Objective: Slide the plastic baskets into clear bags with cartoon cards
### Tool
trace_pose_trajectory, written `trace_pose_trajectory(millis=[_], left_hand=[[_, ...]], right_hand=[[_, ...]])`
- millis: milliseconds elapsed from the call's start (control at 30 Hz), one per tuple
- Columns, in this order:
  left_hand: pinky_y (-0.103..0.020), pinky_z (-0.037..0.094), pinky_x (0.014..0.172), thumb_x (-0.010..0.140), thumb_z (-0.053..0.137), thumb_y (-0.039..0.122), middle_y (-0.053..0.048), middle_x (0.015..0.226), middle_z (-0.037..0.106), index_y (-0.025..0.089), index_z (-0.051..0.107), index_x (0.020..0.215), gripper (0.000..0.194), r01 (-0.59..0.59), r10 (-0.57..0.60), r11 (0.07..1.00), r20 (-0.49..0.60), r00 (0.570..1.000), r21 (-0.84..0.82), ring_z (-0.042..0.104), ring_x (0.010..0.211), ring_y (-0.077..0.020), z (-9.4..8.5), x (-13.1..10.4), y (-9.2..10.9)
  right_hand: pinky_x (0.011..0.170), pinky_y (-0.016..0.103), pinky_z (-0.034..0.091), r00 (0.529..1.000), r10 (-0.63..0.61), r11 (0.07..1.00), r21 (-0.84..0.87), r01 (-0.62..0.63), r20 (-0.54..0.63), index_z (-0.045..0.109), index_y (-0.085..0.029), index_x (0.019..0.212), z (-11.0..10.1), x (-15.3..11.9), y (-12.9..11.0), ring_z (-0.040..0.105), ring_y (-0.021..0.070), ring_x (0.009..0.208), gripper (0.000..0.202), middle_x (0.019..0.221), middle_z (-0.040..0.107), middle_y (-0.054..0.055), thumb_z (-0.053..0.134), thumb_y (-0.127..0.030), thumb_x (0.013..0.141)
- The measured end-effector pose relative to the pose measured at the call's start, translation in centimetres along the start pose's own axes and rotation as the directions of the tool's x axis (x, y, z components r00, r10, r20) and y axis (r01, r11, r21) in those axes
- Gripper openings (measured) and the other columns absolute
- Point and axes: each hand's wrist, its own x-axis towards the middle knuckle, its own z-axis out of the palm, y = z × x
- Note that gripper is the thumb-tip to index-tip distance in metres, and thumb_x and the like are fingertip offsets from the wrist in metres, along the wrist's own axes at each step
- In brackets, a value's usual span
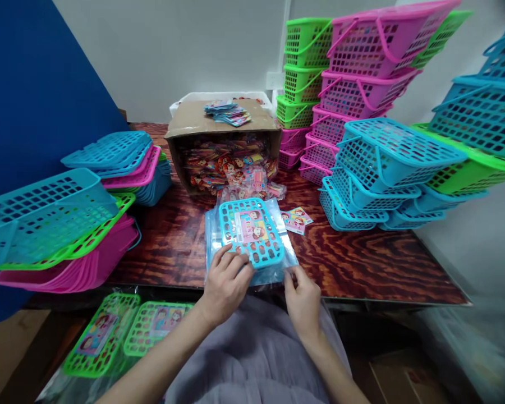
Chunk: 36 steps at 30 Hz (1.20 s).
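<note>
A blue plastic basket with a perforated lid (271, 247) lies in front of me, a pink cartoon card (253, 225) on its top. Under and around it spreads a clear plastic bag (292, 255), on what looks like a stack of bags. My left hand (229, 278) has its fingers bent over the lid's near left corner; its thumb is hidden. With thumb and fingers pinched together, my right hand (302, 297) grips the bag's near right corner. Two or so small cartoon cards (295, 220) lie to the right of the bag.
Behind the basket, an open cardboard box (179, 163) spills small packets, with more cards (227, 112) on top. Nested blue baskets and lids (109, 151) stand left. Tall stacks of pink baskets (362, 92) and blue baskets (374, 163) rise right. Bagged green-lidded baskets (105, 331) sit below the table edge.
</note>
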Motion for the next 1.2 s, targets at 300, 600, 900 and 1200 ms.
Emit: trace_pose_trajectory(millis=[300, 600, 900, 1200], left_hand=[[-0.045, 0.045, 0.106, 0.093, 0.056, 0.013, -0.001, 0.087, 0.069, 0.02, 0.061, 0.084, 0.013, 0.094, -0.094, 0.995, 0.006, 0.996, -0.032, 0.059, 0.084, -0.0168, 0.1, -0.1, 0.2], [-0.047, 0.042, 0.109, 0.096, 0.051, 0.012, -0.003, 0.094, 0.069, 0.019, 0.065, 0.097, 0.016, 0.082, -0.078, 0.989, 0.036, 0.996, -0.126, 0.06, 0.088, -0.0166, -2.2, 0.8, 0.0], [-0.048, 0.04, 0.112, 0.098, 0.044, 0.011, -0.003, 0.089, 0.068, 0.019, 0.066, 0.084, 0.027, 0.04, -0.039, 0.994, 0.017, 0.999, -0.102, 0.058, 0.086, -0.0161, -3.0, 1.3, 0.7], [-0.049, 0.037, 0.114, 0.097, 0.045, 0.008, -0.004, 0.092, 0.068, 0.016, 0.065, 0.087, 0.024, 0.026, -0.022, 0.988, 0.027, 0.999, -0.155, 0.058, 0.089, -0.0163, -2.9, 0.6, 0.9]], right_hand=[[0.058, 0.03, 0.044, 0.999, -0.02, 1.0, -0.015, 0.021, 0.028, 0.063, -0.02, 0.089, 0.0, -0.9, 0.2, 0.066, 0.0217, 0.061, 0.026, 0.071, 0.069, 0.004, 0.048, -0.039, 0.098], [0.103, 0.043, 0.047, 0.765, -0.632, 0.762, -0.084, 0.643, 0.121, 0.051, -0.009, 0.135, -1.0, -4.4, -4.1, 0.052, 0.0275, 0.128, 0.04, 0.129, 0.061, 0.019, 0.046, -0.007, 0.095], [0.117, 0.059, 0.029, 0.798, -0.575, 0.717, -0.358, 0.598, 0.181, 0.043, -0.006, 0.146, 3.6, -0.8, -8.0, 0.02, 0.0374, 0.151, 0.056, 0.156, 0.038, 0.023, 0.05, -0.021, 0.093], [0.118, 0.061, 0.026, 0.741, -0.564, 0.631, -0.389, 0.671, 0.364, 0.052, -0.013, 0.143, 3.6, 1.8, -7.1, 0.032, 0.0371, 0.147, 0.052, 0.155, 0.044, 0.017, 0.05, -0.022, 0.092]])
